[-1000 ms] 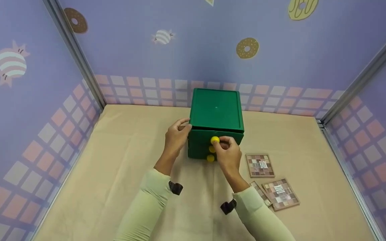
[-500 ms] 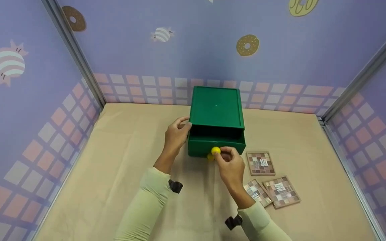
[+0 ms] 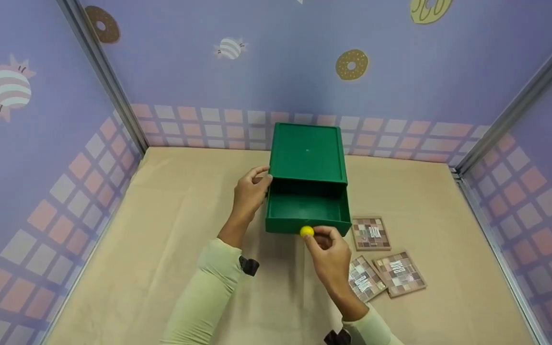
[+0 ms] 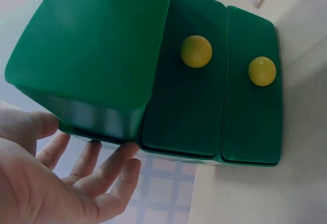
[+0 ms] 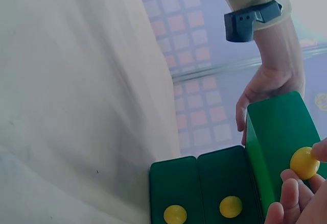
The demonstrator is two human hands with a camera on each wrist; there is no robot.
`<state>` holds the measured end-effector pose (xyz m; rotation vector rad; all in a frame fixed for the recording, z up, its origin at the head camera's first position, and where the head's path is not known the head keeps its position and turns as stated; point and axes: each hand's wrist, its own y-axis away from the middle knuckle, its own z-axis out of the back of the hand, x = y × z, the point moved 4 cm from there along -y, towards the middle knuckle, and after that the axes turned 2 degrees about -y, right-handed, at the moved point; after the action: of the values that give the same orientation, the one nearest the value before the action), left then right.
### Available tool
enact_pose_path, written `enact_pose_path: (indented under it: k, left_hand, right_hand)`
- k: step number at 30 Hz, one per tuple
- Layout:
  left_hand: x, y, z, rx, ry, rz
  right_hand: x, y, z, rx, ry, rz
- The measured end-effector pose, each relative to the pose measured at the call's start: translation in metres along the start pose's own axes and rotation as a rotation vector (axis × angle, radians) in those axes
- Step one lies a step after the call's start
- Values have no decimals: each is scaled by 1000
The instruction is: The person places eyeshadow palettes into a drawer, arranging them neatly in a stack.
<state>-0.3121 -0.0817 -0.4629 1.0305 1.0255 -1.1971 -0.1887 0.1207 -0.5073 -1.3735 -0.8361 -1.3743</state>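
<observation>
A green drawer cabinet (image 3: 307, 151) stands at the back middle of the table in the head view. Its top drawer (image 3: 307, 206) is pulled out, and the inside looks bare. My right hand (image 3: 331, 254) pinches the round yellow knob (image 3: 306, 231) of that drawer between thumb and fingers. My left hand (image 3: 251, 191) rests against the cabinet's left side, fingertips at the edge near the front. In the left wrist view, the middle drawer (image 4: 186, 106) and bottom drawer (image 4: 250, 117) are closed, each with a yellow knob.
Three flat square palettes with brown and pink tiles lie right of the cabinet: one near its corner (image 3: 371, 234), one further right (image 3: 400, 274), and one (image 3: 366, 280) partly behind my right wrist. Patterned walls (image 3: 290, 57) enclose the table's back and sides.
My right hand has drawn the top drawer out toward me by its knob, from nearly closed to well open. The left hand has stayed at the cabinet's side.
</observation>
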Motion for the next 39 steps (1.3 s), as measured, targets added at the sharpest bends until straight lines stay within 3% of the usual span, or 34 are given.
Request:
enact_pose_path:
  k: [12,16,20,24,30,33,39]
  left_hand:
    - [1,0,0,-18,-18,-9]
    - [1,0,0,-18,-9,-3]
    - [0,0,0,-20,-8,-2]
    - [1,-1,-1,-22,-18,-4]
    - [2,-1,0,-24,-31,-2]
    - [2,0,1,-24,-27,-4]
    - [1,0,1,-16,-19,-6]
  right_hand:
    - [-6,8,3,34,29,33]
    - [-18,7,12,48,131,87]
    - [-34,4,28,66,320,116]
    - [-56,1,49,109,568,71]
    - [-91,5,79,224,879,-84]
    - [-104,8,90,280,959,-148]
    - [-114,17,108,296,1015,-243]
